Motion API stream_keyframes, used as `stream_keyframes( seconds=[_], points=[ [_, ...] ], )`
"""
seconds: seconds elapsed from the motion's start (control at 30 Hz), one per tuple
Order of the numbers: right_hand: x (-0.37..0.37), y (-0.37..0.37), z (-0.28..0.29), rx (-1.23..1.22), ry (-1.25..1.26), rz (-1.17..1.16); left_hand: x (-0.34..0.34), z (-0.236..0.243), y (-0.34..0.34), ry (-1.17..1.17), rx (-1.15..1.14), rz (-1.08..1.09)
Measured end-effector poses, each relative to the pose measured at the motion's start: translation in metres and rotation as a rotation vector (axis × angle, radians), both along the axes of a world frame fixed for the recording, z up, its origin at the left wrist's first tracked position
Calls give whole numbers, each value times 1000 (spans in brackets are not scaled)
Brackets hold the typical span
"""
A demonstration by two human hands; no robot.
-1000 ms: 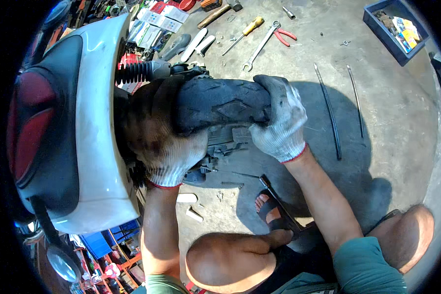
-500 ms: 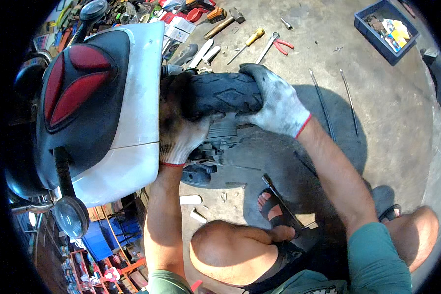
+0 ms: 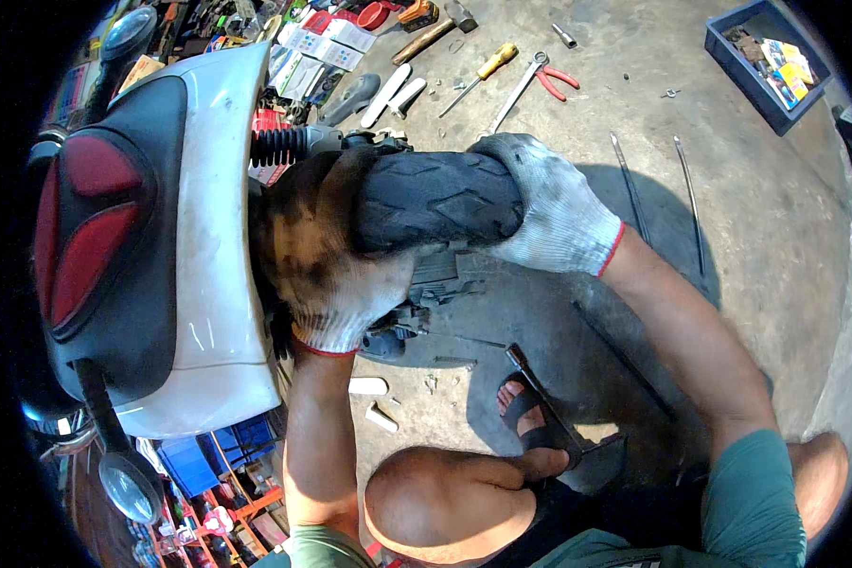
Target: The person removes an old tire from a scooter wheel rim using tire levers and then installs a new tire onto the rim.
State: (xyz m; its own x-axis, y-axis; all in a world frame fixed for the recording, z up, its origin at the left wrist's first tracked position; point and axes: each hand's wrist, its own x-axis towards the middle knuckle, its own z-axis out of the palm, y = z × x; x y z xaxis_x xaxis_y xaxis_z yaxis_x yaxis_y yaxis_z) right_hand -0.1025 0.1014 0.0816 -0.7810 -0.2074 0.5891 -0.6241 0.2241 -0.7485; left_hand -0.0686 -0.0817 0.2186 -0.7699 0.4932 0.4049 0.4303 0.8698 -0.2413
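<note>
Tyre [image 3: 440,201] partly behind left hand [image 3: 327,237]

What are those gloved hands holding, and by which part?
A black tyre, held at both ends of its visible tread: the left hand on the left end, the right hand on the right.

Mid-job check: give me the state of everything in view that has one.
Left hand: gloved, dark-stained, gripping the tyre.
Right hand: gloved, mostly white, gripping the tyre.
Tyre: held, tread facing up.
Pliers: lying down, handles spread.
Screwdriver: lying flat, unheld.
Hammer: lying flat, unheld.
Crate: open-topped, holding small items.
</note>
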Motion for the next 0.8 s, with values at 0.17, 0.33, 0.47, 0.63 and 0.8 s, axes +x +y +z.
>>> stream_keyframes(
  seconds=[0.17, 0.33, 0.47, 0.63, 0.8],
  points=[
    [-7, 7, -1, 48, -237, 171, -3, 4, 5, -22, -117, -6],
    [-11, 10, 1, 88, -247, 203, -9, -6, 1, -28, 5, -11],
    [-8, 12, 5, 112, -292, 211, -2, -10, -2, -95, 118, 38],
    [15, 14, -3, 119, -256, 75, -1, -28, -9, -260, 218, 45],
    [82, 55, -75, 594, -429, -135, 0, -23, -17, -83, -9, 98]
  ],
)
